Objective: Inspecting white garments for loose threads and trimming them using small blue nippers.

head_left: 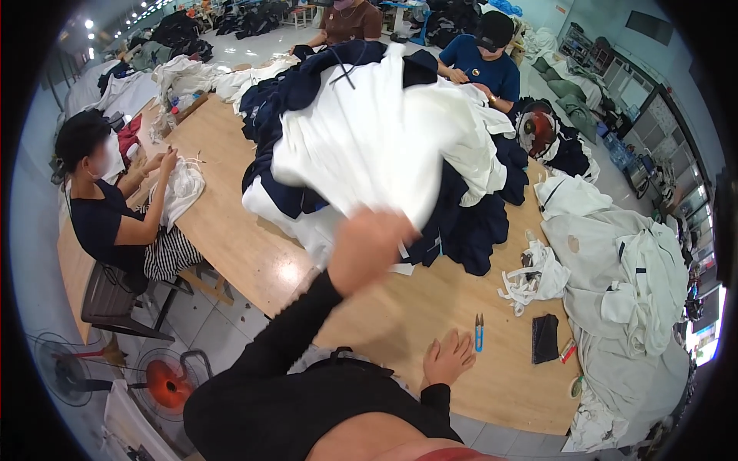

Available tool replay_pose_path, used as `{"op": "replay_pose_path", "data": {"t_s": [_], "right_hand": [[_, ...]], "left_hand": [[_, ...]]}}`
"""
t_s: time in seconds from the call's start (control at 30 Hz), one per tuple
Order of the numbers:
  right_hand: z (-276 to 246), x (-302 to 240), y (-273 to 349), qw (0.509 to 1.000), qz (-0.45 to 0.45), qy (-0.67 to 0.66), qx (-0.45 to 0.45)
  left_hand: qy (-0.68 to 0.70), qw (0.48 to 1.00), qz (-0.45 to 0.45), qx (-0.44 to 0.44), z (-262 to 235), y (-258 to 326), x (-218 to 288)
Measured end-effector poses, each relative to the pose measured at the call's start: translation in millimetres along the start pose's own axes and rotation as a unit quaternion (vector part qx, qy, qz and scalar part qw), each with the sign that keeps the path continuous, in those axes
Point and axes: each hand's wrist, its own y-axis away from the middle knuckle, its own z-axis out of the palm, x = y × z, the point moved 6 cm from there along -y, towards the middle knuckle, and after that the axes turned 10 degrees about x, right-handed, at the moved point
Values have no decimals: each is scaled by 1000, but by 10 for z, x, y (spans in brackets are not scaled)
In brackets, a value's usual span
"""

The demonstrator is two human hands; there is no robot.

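My left hand (373, 247), blurred by motion, grips the lower end of a white garment (369, 146). The cloth spreads out in front of it over a heap of navy and white garments (473, 230). Whether it is a shirt or another piece, I cannot make out. My right hand (450, 358) lies flat on the wooden table, fingers spread and holding nothing. Just right of its fingertips lies a pair of blue thread snips (479, 335), blades pointing away from me.
Right of the snips are a dark flat pouch (545, 339), a red cutter (568, 352), a tape roll (576, 386) and white fabric strips (536, 273). Pale garments (630, 284) cover the right edge. A person (115, 200) sits left; others (480, 69) work at the far side. Fans (169, 384) stand lower left.
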Motion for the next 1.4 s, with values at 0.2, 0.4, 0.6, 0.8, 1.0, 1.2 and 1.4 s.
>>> {"op": "replay_pose_path", "data": {"t_s": [0.2,0.4,0.6,0.8,1.0,1.2,1.4], "right_hand": [[-11,117,60,938,43,-341,-33],[163,97,254,815,197,-531,-123],[-261,285,-721,781,259,-569,1],[-700,281,-396,937,160,-297,93],[-654,-569,-293,962,44,-268,21],[-353,-22,-121,926,170,-331,-63],[-396,0,-34,852,210,-445,-179]], "left_hand": [[552,712,-67,-430,430,921,1097],[390,853,-345,-12,836,1168,-378],[230,789,-564,-77,497,2206,-1294],[115,873,-459,-117,134,2622,-873],[139,924,-346,-90,490,2285,-429],[151,913,-342,-164,805,2183,-513],[156,898,-351,-214,951,2374,-382]]}}
